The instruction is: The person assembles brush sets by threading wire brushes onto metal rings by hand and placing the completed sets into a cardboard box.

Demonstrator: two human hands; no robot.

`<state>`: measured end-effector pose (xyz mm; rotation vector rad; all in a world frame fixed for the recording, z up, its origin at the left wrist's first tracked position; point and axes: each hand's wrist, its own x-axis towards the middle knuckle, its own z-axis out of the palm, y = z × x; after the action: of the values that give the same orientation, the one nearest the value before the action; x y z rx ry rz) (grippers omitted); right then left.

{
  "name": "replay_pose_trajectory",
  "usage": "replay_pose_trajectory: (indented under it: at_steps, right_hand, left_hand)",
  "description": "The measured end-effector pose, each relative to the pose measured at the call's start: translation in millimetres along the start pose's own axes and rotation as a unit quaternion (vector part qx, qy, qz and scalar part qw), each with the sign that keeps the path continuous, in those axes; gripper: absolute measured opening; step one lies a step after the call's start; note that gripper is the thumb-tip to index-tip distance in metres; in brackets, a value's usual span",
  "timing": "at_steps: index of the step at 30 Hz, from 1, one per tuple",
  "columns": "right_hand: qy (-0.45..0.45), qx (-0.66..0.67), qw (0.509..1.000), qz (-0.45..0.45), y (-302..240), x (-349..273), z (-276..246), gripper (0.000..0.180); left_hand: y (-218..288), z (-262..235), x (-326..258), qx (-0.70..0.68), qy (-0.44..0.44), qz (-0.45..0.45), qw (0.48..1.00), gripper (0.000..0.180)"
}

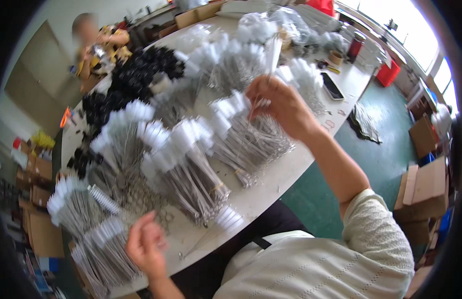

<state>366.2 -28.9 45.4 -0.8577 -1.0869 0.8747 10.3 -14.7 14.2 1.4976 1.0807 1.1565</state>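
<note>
Our right grip is clamped on a white-bristled, thin-wire brush, its head rising above; our blurred left grip, loosely parted, hovers over the off-white tabletop.

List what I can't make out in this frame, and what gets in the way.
All in the head view:
- Left hand: blurred, so whether it holds anything is unclear.
- White brush: bristles blurred; the right hand covers where it is gripped.
- Item at the co-worker's hands: too small to identify.
- Black pieces: overlapping and too small to count.
- Left forearm: cut off by the lower edge.
</note>
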Motion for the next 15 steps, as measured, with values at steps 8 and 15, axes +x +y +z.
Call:
replay_pose_trajectory:
  at_steps: [8, 15]
  right_hand:
    - [-0.112, 0.077, 0.969, 0.204, 21, -60, 149, 0.028]
    - [-0.215, 0.044, 0.969, 0.115, 32, -67, 168, 0.036]
  left_hand:
    - [0, 67, 11, 0.127, -0.105, 0.237, 0.957, 0.026]
    - [-7, 35, 2, 0.106, -0.169, 0.184, 0.962, 0.035]
